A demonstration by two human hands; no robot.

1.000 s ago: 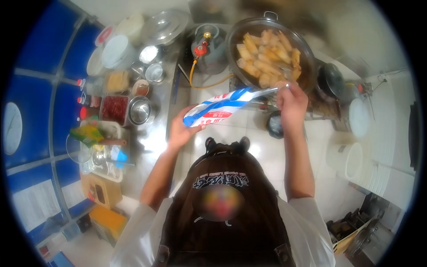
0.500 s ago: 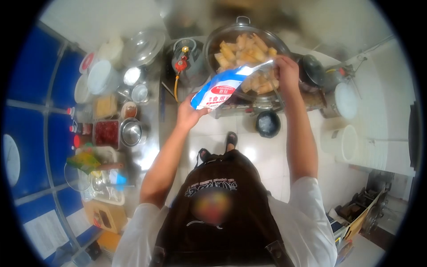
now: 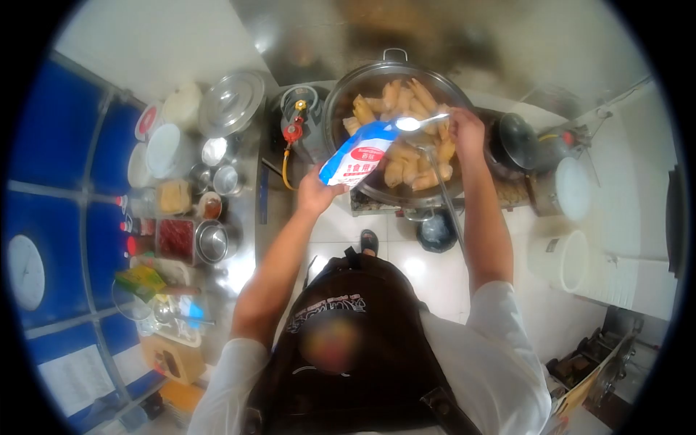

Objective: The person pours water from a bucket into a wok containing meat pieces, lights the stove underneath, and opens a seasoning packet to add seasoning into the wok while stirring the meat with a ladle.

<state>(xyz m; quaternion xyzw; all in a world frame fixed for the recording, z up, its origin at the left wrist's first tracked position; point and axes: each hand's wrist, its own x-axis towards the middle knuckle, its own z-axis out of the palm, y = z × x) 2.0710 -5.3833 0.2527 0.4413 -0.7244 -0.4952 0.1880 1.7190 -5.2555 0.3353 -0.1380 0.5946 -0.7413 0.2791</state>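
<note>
My left hand (image 3: 317, 194) is closed around the bottom end of a blue and white printed bag (image 3: 362, 156), tilted with its upper end over a wide metal pot (image 3: 338, 94). My right hand (image 3: 466, 130) pinches the handle of a white spoon (image 3: 409, 125), whose bowl is heaped with white powder just at the bag's mouth. Beneath lie pale yellow elongated chunks (image 3: 428, 174) in the pot; their kind is unclear. A long-handled metal ladle (image 3: 444, 190) leans in the pot, its handle passing beside my right forearm.
A gas cylinder (image 3: 303, 119) with a red regulator stands left of the pot. On the left steel counter are bowls, a tray of red food (image 3: 175, 241) and a metal basin (image 3: 213, 241). A black bucket (image 3: 437, 232) sits on the floor, and a black lidded pot (image 3: 513, 141) stands at right.
The spoon's bowl, earlier hidden at the bag's mouth, now shows outside it with white powder. The view has shifted, so the pot appears lower; the ladle handle shows more clearly.
</note>
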